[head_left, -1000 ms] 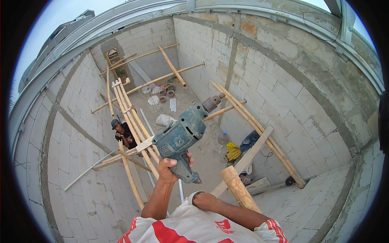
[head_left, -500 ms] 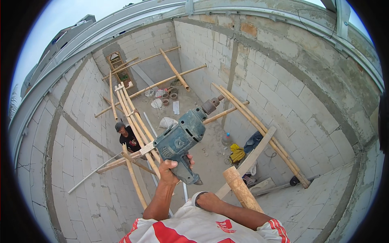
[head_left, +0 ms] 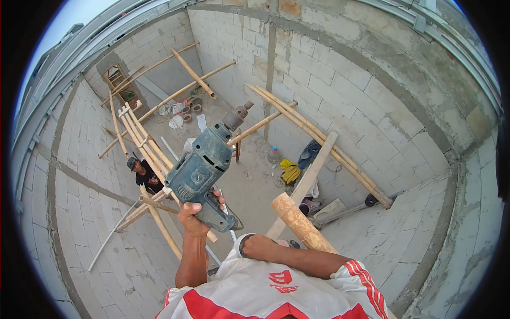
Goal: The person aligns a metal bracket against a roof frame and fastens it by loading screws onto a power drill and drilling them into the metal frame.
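Note:
My left hand [head_left: 195,217] is closed around the rear handle of a worn blue-green power drill [head_left: 202,165]. The drill is tilted, its rusty chuck [head_left: 237,116] pointing up and to the right; no long bit shows in it. Close to my white and red shirt, my right hand [head_left: 260,247] is bent inward, with its back showing and its fingers hidden. A pale curved rim [head_left: 242,246] lies against that hand; what it belongs to is unclear. Right of the hand, a thick bamboo pole [head_left: 300,220] slants upward, its cut end near me.
Below me is a block-walled room. Bamboo scaffolding [head_left: 151,151] stands left, with a co-worker in black [head_left: 147,175] beside it. Bamboo poles [head_left: 324,146] and a plank [head_left: 305,183] lean right. A yellow bag [head_left: 289,171], a bottle [head_left: 273,154] and buckets [head_left: 187,114] are on the floor.
The view has shifted, so the room and scaffolding sit further left and higher. The drill remains in my left hand, and my right hand stays near my shirt. The co-worker's head has tilted up.

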The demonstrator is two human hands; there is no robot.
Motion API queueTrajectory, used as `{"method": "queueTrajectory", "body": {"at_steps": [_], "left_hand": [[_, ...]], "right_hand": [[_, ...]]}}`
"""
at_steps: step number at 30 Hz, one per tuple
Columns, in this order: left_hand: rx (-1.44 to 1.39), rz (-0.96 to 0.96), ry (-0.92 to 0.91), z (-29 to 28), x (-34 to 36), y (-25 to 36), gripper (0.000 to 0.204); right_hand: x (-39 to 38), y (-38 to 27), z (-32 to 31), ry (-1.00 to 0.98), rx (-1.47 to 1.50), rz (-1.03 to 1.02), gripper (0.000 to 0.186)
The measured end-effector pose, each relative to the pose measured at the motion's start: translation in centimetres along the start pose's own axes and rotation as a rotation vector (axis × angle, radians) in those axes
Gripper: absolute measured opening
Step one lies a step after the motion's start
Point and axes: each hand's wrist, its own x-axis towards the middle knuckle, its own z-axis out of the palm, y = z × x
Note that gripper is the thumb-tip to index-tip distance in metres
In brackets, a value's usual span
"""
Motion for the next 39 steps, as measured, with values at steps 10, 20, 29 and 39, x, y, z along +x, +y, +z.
{"method": "queueTrajectory", "body": {"at_steps": [10,20,29,39], "left_hand": [[0.039,-0.023,0.102,-0.3,-0.6,0.1,0.063],[0.028,-0.024,0.093,-0.9,-0.1,-0.5,0.062],[0.048,-0.017,0.101,-0.6,0.0,-0.7,0.063],[0.053,-0.049,0.086,-0.6,0.3,-0.6,0.062]], "right_hand": [[0.7,-0.2,3.2,0.031,-0.005,-0.065,0.011],[1.0,0.4,3.1,0.047,0.212,-0.043,0.013],[0.8,-0.7,3.2,0.057,-0.028,0.063,0.01],[1.1,-1.1,3.0,0.037,-0.089,0.03,0.009]]}}
